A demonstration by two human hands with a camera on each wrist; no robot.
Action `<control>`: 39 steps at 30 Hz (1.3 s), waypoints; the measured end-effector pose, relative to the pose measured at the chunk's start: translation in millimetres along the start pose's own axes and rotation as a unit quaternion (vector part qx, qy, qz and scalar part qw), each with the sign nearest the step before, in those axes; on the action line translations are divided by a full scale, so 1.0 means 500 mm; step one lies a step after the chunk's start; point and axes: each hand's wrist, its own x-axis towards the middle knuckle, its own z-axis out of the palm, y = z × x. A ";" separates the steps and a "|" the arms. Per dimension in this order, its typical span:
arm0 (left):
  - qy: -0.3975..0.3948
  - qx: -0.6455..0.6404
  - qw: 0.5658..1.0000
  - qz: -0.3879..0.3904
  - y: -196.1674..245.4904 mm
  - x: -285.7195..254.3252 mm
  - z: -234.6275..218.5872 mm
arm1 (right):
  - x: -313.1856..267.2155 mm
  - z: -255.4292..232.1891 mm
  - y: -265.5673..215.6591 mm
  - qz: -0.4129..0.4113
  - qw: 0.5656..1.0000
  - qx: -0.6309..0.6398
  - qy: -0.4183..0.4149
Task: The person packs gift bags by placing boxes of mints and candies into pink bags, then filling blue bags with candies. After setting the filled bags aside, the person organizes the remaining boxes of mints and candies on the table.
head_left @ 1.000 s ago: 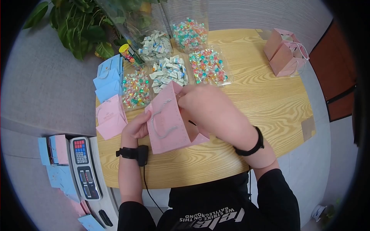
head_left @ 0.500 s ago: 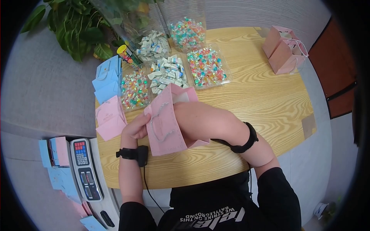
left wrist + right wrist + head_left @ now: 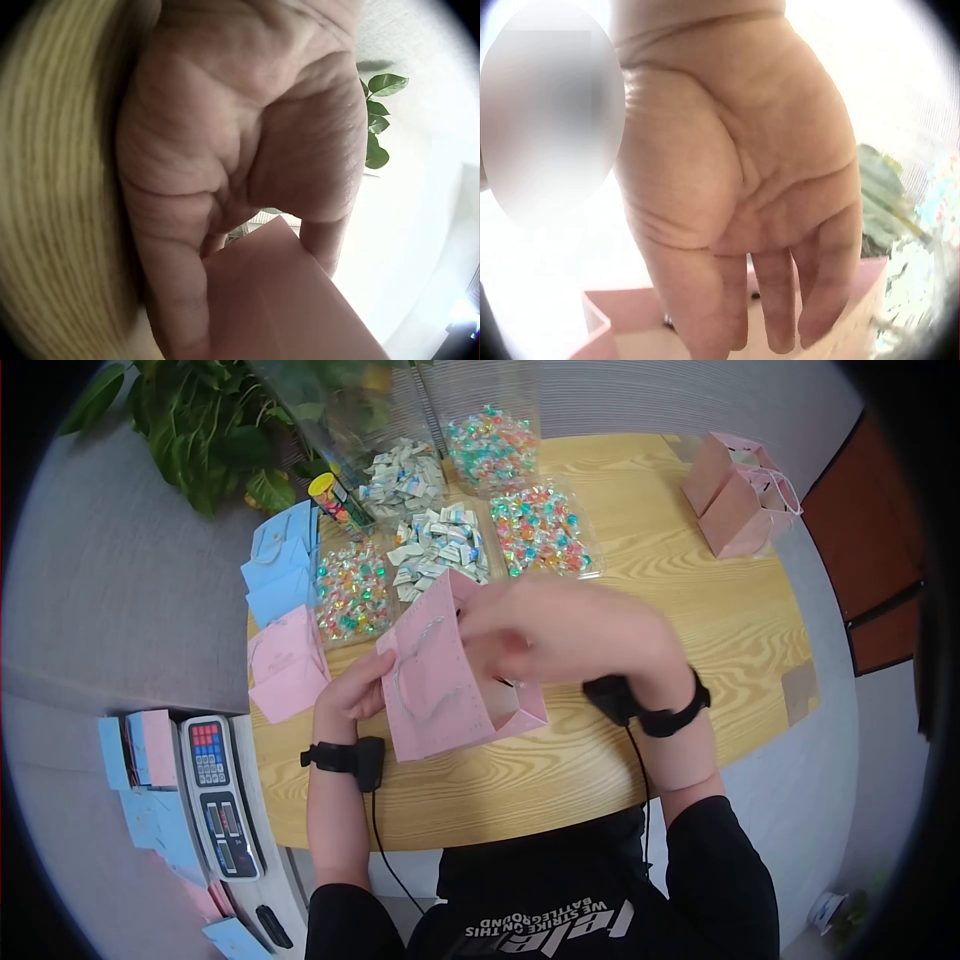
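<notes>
A pink paper gift bag (image 3: 425, 710) with pale rope handles leans tilted over the near part of the table, its mouth toward the right. My left hand (image 3: 360, 688) grips its left side; in the left wrist view the pink panel (image 3: 289, 307) runs between thumb and fingers. At the bag's mouth is my right hand (image 3: 520, 622), blurred in the head view. The right wrist view shows its fingers (image 3: 774, 307) pointing down over the opening, fairly straight, with no item visible among them. The bag's bottom is hidden.
Beyond the bag stand clear trays of wrapped candies (image 3: 352, 585), white packets (image 3: 440, 550) and more candies (image 3: 540, 530). Folded blue bags (image 3: 280, 565) and pink bags (image 3: 288, 665) lie left. Two upright pink bags (image 3: 735, 500) stand far right. A scale (image 3: 222, 800) sits left.
My right hand reached deep into the bag half a second ago and has since drawn back up to its mouth. The left hand keeps its hold, and the bag has tilted slightly.
</notes>
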 end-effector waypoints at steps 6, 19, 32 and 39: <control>-0.057 -0.004 0.998 -0.016 -0.003 0.005 -0.018 | -0.008 -0.030 0.108 0.204 0.917 -0.241 0.244; -0.061 -0.005 0.998 -0.021 0.001 0.004 -0.010 | 0.022 0.021 0.189 0.346 0.884 -0.288 0.129; -0.058 -0.022 0.998 -0.018 0.001 0.004 -0.014 | 0.020 0.025 0.201 0.338 0.905 -0.234 0.110; -0.064 -0.027 0.997 -0.016 0.000 0.004 -0.017 | 0.013 0.023 0.231 0.297 0.929 -0.169 0.144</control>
